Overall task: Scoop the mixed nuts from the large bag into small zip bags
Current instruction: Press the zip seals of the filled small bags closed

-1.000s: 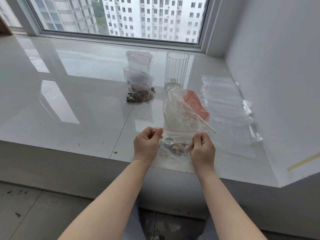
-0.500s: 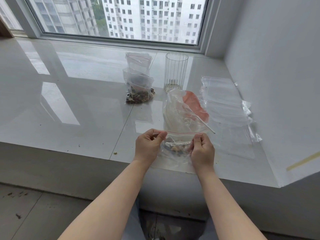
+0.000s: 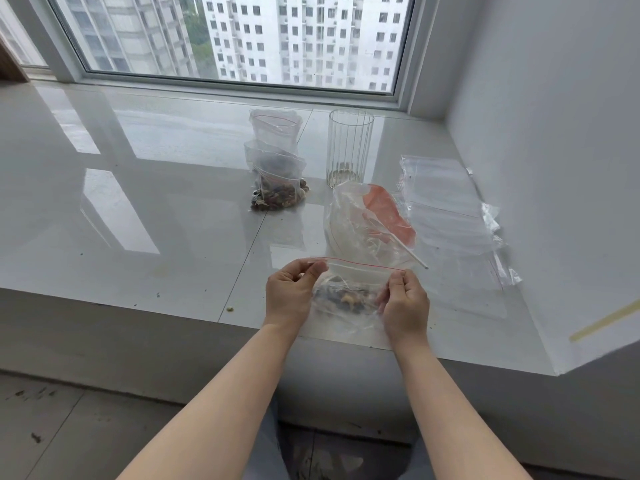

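Surface: a glossy white sill runs under a window; its front edge drops to a grey ledge.
Crumb: 1 small pale fragment lies on the sill near the front edge, left of the hands.
Filled bags: 3 small zip bags stand in a row, one behind another, left of centre. The nearest holds mixed nuts at its base; the rear one shows a red zip line at its mouth.
Left hand: the left hand pinches the left end of the zip strip between thumb and fingers.
Held bag: the small zip bag is stretched between both hands above the front edge of the sill. Its red-lined top runs level from hand to hand. A small heap of mixed nuts sits in the middle of it.
Glass: 1 clear ribbed glass stands upright behind the large bag; only a thin residue shows at its bottom.
Large bag: the large bag, clear with an orange-red patch, lies crumpled just behind the held bag. A thin white stick projects from it toward the right.
Right hand: the right hand pinches the right end of the zip strip, fingers curled round the bag's edge.
Spare bags: a stack of flat bags lies at the right, beside the white wall.
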